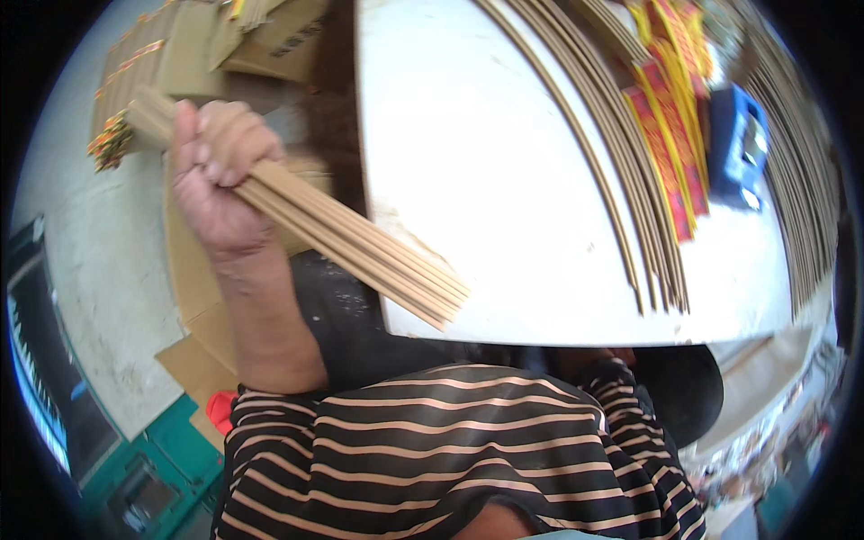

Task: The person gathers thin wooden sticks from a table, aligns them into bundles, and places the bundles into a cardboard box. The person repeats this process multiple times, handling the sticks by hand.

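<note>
My left hand (223, 166) is raised beyond the table's left edge, its fingers wrapped round a bundle of long tan incense sticks (346, 238). The bundle slants down to the right, and its lower ends hang over the corner of the white table (468, 171). Its other end pokes out past my fist at the upper left. My right sleeve (621, 387) reaches the near table edge; the right hand is hidden below it. Several loose brown sticks (621, 162) lie lengthwise on the table's right part, apart from both hands.
Red and yellow printed wrappers (666, 135) lie beside a blue plastic holder (738, 148) on the table. A large mass of brown sticks (796, 153) lines the far right. At left are cardboard boxes (274, 49) and stacked bundles with colourful ends (112, 139). A dark round stool (679, 391) sits below.
</note>
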Available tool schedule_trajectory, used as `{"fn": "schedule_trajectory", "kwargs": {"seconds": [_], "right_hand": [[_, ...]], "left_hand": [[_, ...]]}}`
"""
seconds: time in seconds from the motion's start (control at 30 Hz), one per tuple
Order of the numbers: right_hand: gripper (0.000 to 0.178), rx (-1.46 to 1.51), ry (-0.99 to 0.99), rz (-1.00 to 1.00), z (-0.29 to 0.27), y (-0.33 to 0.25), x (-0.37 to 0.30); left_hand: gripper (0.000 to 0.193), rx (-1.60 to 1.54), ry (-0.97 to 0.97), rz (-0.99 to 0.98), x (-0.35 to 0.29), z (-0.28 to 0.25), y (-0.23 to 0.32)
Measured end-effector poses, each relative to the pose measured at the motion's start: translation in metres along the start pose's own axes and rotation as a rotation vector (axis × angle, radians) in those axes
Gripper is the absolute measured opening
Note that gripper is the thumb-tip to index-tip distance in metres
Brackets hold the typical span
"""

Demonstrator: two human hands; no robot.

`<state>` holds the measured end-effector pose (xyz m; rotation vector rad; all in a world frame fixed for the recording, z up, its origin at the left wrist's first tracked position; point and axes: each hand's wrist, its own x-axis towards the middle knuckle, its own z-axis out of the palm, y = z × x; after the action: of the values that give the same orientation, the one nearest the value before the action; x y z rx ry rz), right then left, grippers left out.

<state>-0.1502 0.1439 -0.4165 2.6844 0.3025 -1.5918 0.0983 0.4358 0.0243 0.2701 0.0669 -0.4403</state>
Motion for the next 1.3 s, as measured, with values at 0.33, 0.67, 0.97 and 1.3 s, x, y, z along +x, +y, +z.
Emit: {"fn": "schedule_trajectory", "kwargs": {"seconds": [0.33, 0.67, 0.97, 1.3], "right_hand": [[0.026, 0.028, 0.04, 0.114, -0.02, 0.027, 0.038], [0.027, 0.244, 0.108, 0.258, -0.006, 0.009, 0.0], [0.029, 0.416, 0.31, 0.497, -0.002, 0.003, -0.086], [0.023, 1.265, 1.247, 0.99, -0.058, -0.022, -0.239]], "left_hand": [[0.032, 0.052, 0.01, 0.001, 0.014, -0.001, -0.022], [0.029, 0.069, -0.036, -0.015, 0.013, -0.011, -0.02], [0.032, 0.072, -0.003, -0.078, -0.01, 0.006, -0.026], [0.033, -0.004, -0.069, -0.169, -0.023, 0.001, -0.033]]}}
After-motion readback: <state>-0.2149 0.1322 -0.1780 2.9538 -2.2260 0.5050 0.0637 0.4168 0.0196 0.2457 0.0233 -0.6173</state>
